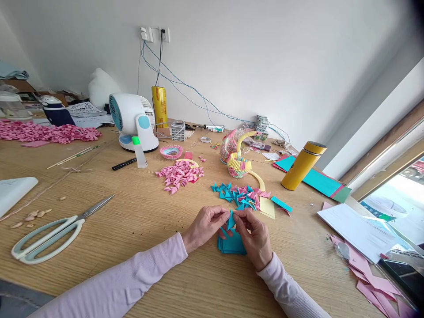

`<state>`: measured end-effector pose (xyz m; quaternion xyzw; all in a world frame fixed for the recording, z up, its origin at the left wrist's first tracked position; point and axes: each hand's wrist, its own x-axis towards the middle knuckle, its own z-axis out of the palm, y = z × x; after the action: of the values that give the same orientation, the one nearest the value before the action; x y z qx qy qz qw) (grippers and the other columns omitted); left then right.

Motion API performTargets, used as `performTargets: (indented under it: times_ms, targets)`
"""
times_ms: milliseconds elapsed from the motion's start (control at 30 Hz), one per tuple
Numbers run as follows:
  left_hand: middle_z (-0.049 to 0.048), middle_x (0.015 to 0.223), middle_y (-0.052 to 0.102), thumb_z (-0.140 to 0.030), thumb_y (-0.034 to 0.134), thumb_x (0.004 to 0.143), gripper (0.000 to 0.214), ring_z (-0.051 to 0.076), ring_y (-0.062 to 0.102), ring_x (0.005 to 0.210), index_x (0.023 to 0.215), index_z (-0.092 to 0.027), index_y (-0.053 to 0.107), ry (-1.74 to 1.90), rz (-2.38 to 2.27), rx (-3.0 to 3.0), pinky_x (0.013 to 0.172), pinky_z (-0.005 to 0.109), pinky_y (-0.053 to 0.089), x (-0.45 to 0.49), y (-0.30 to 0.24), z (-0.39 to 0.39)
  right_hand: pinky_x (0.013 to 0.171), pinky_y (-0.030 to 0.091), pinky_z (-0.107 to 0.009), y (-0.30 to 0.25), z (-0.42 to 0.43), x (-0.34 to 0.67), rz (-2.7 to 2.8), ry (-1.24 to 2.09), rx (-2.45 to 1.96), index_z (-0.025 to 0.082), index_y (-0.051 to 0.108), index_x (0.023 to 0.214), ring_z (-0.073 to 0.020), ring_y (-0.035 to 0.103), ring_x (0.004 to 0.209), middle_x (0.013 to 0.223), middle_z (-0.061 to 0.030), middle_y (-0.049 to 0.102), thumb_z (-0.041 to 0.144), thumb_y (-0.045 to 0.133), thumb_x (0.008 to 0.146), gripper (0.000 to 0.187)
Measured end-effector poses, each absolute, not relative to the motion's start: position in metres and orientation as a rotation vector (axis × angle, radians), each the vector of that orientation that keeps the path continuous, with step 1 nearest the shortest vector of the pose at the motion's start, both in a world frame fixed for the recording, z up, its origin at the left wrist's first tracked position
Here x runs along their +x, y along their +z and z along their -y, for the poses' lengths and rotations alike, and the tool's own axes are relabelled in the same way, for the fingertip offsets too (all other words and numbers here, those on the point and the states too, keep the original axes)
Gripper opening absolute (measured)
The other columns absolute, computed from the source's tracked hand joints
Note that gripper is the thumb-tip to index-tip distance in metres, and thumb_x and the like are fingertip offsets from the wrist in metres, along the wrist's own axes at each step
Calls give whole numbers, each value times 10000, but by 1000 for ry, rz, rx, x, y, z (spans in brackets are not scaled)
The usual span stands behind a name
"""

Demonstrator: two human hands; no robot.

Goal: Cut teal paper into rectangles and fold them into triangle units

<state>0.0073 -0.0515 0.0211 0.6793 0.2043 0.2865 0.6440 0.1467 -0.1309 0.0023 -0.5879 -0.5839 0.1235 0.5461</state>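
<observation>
Between the fingertips of my left hand (206, 225) and my right hand (253, 234) is a small folded piece of blue paper (231, 219), pinched from both sides. Just beneath lies a stack of blue paper rectangles (232, 244), partly covered by my fingers. Beyond my hands is a mixed pile of blue and pink folded paper triangles (236, 195), with pale yellow paper (266, 207) at its right edge. A heap of pink folded triangles (180, 174) sits farther left. Behind the mixed pile stand folded-paper models (239, 164) in yellow, pink and green.
Large scissors (59, 234) lie at left near peanuts (36, 214). A white fan (134, 121), glue bottle (140, 154) and black pen (124, 164) are at the back. A yellow flask (303, 167) stands right, with pink paper strips (367, 276) and white sheets (357, 232) by the window.
</observation>
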Motion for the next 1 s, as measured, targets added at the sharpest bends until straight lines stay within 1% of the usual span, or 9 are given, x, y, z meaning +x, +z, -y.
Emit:
performTargets:
  times_ms: [233, 367, 467, 600, 700, 800, 900, 1000]
  targets:
    - [2, 614, 616, -432, 543, 826, 308, 146, 632, 560, 724, -150, 613, 658, -494, 1640, 504, 215, 516, 3, 24, 52, 532, 481, -226, 6, 134, 147, 1489, 265, -1379, 190, 656, 839, -139, 588, 626, 719, -28, 642, 273, 513, 895, 175]
    - [0, 584, 599, -419, 536, 834, 306, 145, 637, 556, 702, -150, 600, 649, -514, 1681, 521, 208, 512, 3, 23, 53, 523, 474, -223, 6, 135, 148, 1491, 328, -1385, 181, 658, 838, -132, 584, 590, 708, -25, 641, 275, 526, 889, 170]
    - [-8, 595, 582, -450, 552, 826, 322, 150, 643, 550, 716, -148, 575, 627, -495, 1606, 499, 215, 515, 5, 22, 53, 513, 473, -225, 4, 134, 149, 1440, 362, -1393, 178, 652, 833, -123, 568, 553, 681, -17, 630, 301, 541, 881, 172]
    - [7, 686, 619, -483, 584, 811, 345, 165, 672, 603, 769, -143, 553, 510, -441, 1277, 516, 236, 526, 7, 22, 52, 520, 491, -232, 2, 132, 150, 1328, 354, -1382, 182, 638, 861, -126, 595, 555, 686, -12, 620, 333, 549, 875, 176]
    - [76, 838, 686, -438, 647, 786, 328, 175, 692, 685, 858, -126, 577, 384, -413, 1069, 551, 234, 528, 6, 23, 51, 486, 470, -228, 2, 131, 151, 1263, 252, -1412, 183, 640, 857, -113, 557, 509, 669, -8, 614, 343, 553, 871, 182]
    - [126, 937, 706, -384, 707, 751, 330, 174, 696, 725, 910, -109, 617, 317, -399, 1024, 564, 223, 518, 5, 23, 51, 480, 456, -225, 3, 131, 151, 1266, 147, -1422, 184, 650, 857, -109, 533, 506, 648, -2, 606, 333, 562, 867, 173]
    - [128, 939, 715, -381, 732, 730, 333, 170, 695, 734, 896, -104, 647, 333, -380, 1026, 568, 217, 512, 5, 22, 51, 495, 461, -225, 2, 131, 151, 1290, 113, -1413, 183, 657, 865, -109, 539, 520, 658, -2, 606, 316, 564, 867, 162]
    - [130, 918, 718, -380, 737, 727, 349, 163, 692, 720, 908, -93, 658, 373, -376, 1045, 565, 216, 518, 5, 21, 51, 505, 469, -232, 1, 132, 152, 1290, 147, -1411, 182, 656, 877, -111, 552, 528, 684, -8, 613, 313, 564, 867, 160]
